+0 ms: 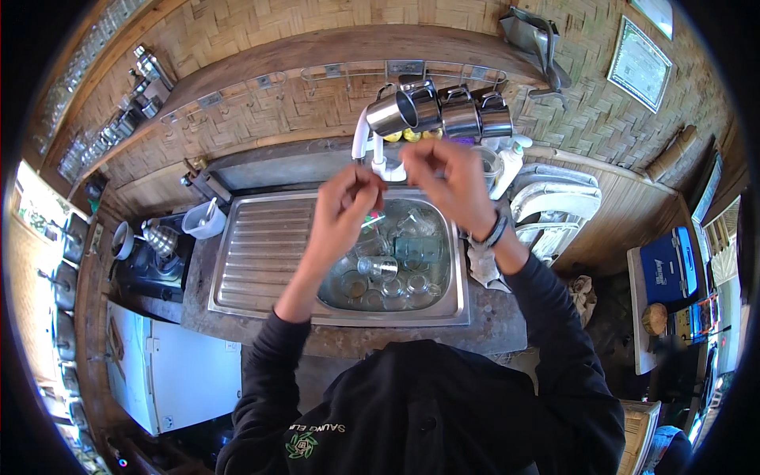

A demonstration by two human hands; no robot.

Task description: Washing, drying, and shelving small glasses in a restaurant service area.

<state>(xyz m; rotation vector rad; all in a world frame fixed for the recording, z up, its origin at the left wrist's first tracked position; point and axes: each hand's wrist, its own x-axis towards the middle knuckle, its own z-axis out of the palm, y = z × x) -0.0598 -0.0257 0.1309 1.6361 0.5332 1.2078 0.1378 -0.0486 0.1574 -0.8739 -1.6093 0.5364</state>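
Both hands hang above the far part of a steel sink [457, 269], in front of a white tap [378, 158]. My left hand [348, 199] is closed, its thumb and fingers drawn together; whatever may be between them is too small to make out. To its right, my right hand [455, 184] has its fingers curled in beside the tap, slightly blurred, and I cannot see what they may hold. A dark band circles the right wrist. Below, several clear glasses sit in water in the basin, among them a glass jar [378, 267] lying on its side.
A ribbed drainboard [265, 253] lies left of the basin. Steel mugs [391, 113] hang from a rack under the wooden shelf [332, 57]. A white tub [204, 220] stands at the left, white trays [556, 198] lean at the right, and a white fridge [194, 372] stands lower left.
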